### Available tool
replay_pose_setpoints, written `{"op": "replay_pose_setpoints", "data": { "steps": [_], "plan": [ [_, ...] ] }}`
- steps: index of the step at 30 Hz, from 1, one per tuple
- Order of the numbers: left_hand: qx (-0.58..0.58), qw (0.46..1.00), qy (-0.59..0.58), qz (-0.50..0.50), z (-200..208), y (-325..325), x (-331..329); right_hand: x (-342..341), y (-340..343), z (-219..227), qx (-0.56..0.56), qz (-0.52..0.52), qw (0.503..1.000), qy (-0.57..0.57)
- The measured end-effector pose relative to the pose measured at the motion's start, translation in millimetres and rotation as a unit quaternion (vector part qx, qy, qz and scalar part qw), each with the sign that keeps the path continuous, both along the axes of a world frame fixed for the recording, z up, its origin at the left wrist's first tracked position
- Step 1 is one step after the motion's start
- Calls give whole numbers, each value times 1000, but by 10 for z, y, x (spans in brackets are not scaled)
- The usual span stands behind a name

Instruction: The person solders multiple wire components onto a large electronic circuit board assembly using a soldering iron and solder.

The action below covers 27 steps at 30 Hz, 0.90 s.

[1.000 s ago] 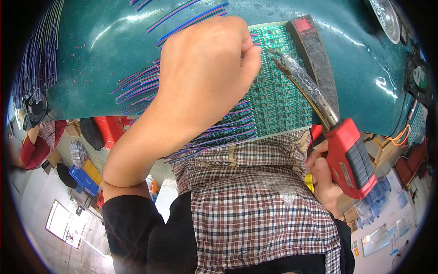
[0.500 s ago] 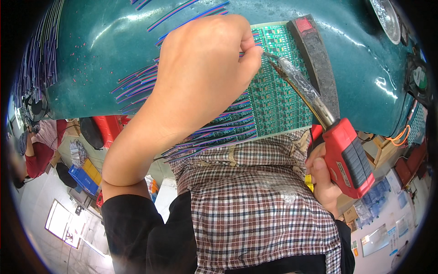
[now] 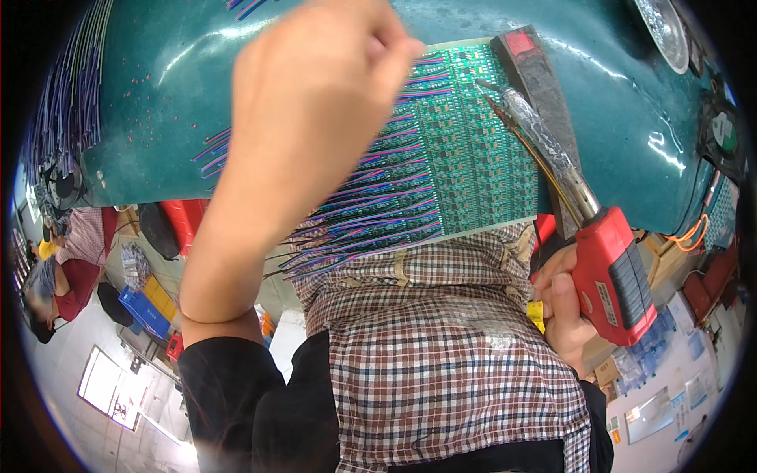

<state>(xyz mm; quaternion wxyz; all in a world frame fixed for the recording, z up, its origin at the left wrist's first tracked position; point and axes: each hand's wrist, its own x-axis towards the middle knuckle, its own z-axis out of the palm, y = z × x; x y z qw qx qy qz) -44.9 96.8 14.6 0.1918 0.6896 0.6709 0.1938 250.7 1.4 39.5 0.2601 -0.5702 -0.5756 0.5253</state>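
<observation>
My right hand point(image 3: 566, 319) is wrapped around a red soldering gun point(image 3: 613, 276) with a dark ribbed grip. Its metal barrel slants up and left, the thin tip over a green circuit board panel point(image 3: 481, 150). Rows of small components cover the panel. Along its left part, multicoloured wires point(image 3: 394, 177) run out in bundles. My left hand point(image 3: 315, 79) is raised over the wires at the panel's upper left. Its fingers look curled, but motion blurs them, and whether anything is in them cannot be made out.
A dark bar point(image 3: 540, 94) with a red patch lies along the panel's right edge on the green table mat point(image 3: 173, 102). More wires point(image 3: 71, 94) hang at the far left. A metal dish point(image 3: 665, 31) and a small fan point(image 3: 721, 130) stand at the right. Another person point(image 3: 75, 276) is at left.
My left hand has moved up and left, away from the iron's tip and the board. The soldering gun has shifted slightly right, its tip drawn back from the wire ends.
</observation>
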Motion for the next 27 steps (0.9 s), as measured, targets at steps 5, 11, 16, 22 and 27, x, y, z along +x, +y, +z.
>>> {"op": "replay_pose_setpoints", "data": {
  "steps": [5,11,16,22,27],
  "plan": [
    [-69,988,-20,134,253,238,8,33,9,-23,-11,1,1000,4],
    [-121,981,-41,148,283,282,-44,-1,27,-5,4,-5,1000,12],
    [-68,976,-77,190,342,272,-5,-8,30,8,-21,-31,999,17],
    [-14,992,-36,122,264,209,-61,26,23,-6,-15,-5,1000,6],
    [54,990,-2,133,291,152,24,-14,10,10,-20,-20,1000,8]
  ]
}}
